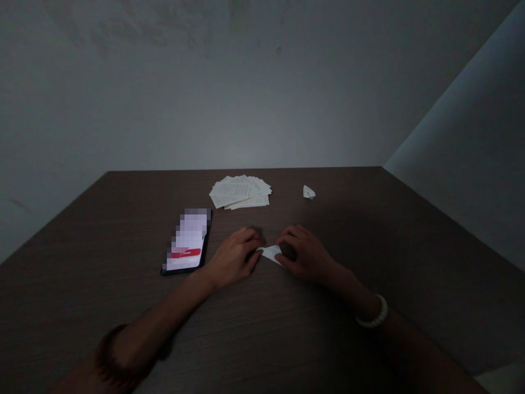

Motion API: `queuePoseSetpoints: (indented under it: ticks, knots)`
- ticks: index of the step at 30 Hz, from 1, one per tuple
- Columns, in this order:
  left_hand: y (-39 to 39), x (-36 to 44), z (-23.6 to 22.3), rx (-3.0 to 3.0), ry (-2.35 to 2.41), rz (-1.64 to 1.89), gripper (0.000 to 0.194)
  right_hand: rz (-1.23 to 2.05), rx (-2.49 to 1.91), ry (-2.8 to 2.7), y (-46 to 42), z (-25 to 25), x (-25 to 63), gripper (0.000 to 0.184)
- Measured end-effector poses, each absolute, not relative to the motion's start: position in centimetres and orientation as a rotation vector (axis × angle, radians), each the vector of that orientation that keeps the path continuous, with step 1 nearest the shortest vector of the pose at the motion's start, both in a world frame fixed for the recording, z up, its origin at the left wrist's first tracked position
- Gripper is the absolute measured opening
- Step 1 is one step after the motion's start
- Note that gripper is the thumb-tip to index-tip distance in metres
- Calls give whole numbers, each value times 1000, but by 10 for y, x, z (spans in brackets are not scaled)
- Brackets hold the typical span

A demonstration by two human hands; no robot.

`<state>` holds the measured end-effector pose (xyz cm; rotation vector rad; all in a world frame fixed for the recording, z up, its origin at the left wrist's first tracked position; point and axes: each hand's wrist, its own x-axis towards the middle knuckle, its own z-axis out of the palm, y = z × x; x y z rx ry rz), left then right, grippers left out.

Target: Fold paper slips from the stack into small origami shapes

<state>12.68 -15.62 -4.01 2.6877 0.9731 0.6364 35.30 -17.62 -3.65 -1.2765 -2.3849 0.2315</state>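
A small piece of folded printed paper (271,252) lies low over the table between my two hands. My left hand (235,256) pinches its left tip between thumb and fingers. On the other side, my right hand (305,255) grips the right end, with curled fingers hiding part of it. Faint print shows on the paper's visible face. Farther back lies a fanned pile of printed paper sheets (240,191). A small folded paper piece (309,192) rests to the right of that pile.
A phone (188,241) with a lit, partly blurred screen lies left of my left hand. The dark wooden table (123,219) meets a grey wall (246,98) at its back edge. The light is dim.
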Motion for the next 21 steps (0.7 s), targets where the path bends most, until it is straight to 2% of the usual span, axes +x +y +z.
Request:
queuePoseSetpoints:
  ticks: [21]
  knots:
    - [-156, 127, -39, 2659, 982, 609, 20, 276, -1240, -2389, -176, -33, 352, 28]
